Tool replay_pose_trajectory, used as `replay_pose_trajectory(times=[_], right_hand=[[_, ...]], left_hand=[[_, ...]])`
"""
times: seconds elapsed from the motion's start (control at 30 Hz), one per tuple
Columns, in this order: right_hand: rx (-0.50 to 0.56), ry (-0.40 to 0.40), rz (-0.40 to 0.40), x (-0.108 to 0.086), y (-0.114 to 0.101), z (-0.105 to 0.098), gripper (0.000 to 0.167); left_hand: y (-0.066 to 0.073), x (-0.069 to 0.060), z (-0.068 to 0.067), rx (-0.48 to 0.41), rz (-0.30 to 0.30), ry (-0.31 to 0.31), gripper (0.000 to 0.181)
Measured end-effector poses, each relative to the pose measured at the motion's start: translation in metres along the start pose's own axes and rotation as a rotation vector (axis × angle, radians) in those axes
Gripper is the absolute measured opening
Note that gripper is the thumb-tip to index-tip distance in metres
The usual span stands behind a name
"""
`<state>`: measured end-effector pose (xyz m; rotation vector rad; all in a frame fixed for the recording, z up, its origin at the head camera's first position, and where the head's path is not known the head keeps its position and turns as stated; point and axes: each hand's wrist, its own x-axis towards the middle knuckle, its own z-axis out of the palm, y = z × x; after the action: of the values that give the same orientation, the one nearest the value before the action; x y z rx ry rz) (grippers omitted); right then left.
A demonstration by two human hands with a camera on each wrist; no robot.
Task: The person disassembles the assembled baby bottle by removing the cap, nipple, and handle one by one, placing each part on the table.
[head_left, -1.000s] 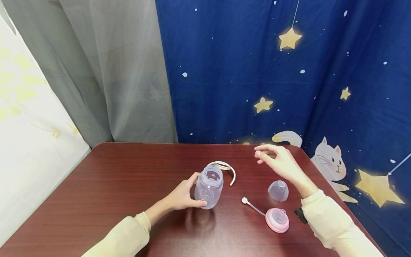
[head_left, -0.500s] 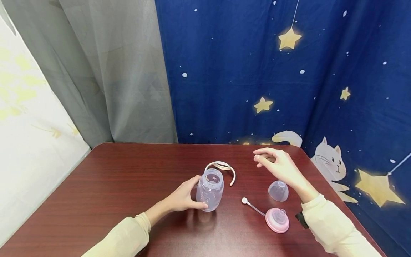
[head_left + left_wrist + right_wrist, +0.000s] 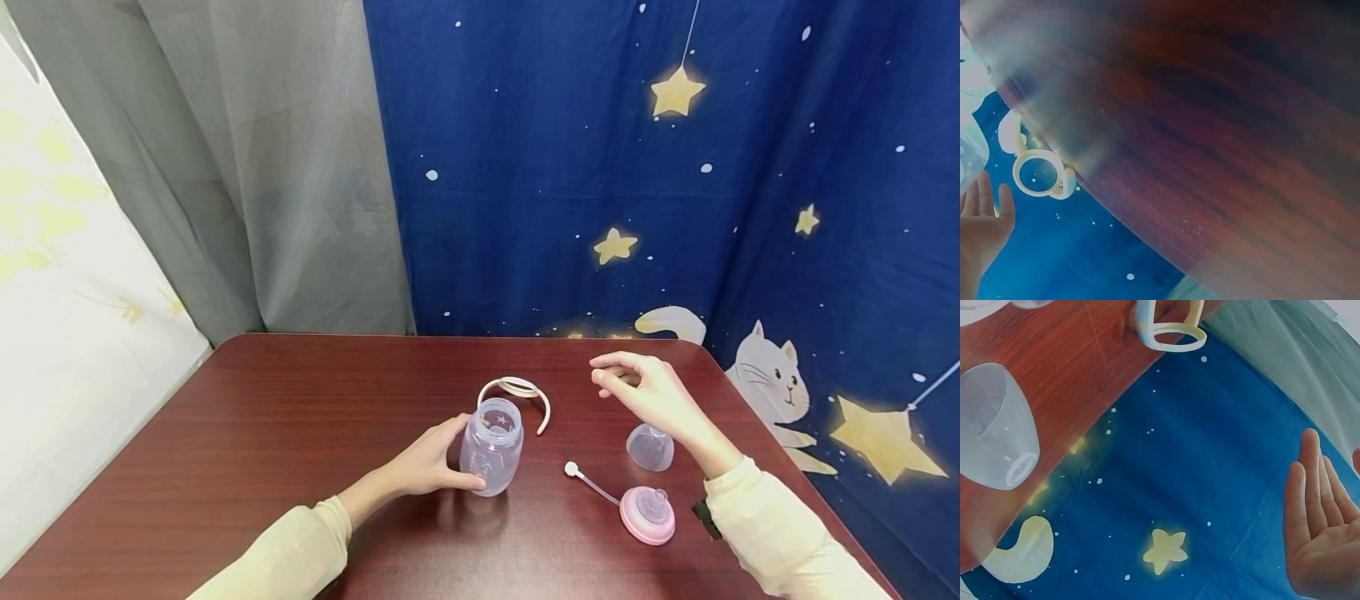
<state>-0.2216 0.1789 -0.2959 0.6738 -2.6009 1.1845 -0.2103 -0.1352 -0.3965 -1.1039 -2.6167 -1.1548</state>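
Observation:
My left hand (image 3: 431,460) holds a clear, lidless baby bottle (image 3: 492,458) around its side, thumb across the front. The bottle stands nearly upright, mouth up; I cannot tell whether its base touches the table. In the left wrist view, the bottle (image 3: 969,153) shows only partly at the left edge. My right hand (image 3: 643,385) hovers above the table's right side, fingers loosely bent, holding nothing. Beneath its wrist sits a clear dome cap (image 3: 649,450). Nearer the front lies a pink collar with a nipple (image 3: 648,515), its straw (image 3: 598,487) pointing left to a white weighted end.
Behind the bottle lies a cream bottle handle (image 3: 543,408) with a ring and curved arms. The dark red wooden table (image 3: 300,417) ends at a back edge in front of grey and blue star-patterned curtains (image 3: 525,167).
My left hand has brought the bottle slightly down and right, and the bottle stands more upright. The right hand has sunk a little. Cap, collar and handle have stayed put.

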Motion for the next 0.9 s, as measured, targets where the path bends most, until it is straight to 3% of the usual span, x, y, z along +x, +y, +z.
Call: replay_pose_trajectory(times=[0.9], right_hand=[[-0.027, -0.046, -0.014, -0.005, 0.011, 0.004, 0.025]], left_hand=[[-0.004, -0.001, 0.005, 0.008, -0.027, -0.075, 0.067]])
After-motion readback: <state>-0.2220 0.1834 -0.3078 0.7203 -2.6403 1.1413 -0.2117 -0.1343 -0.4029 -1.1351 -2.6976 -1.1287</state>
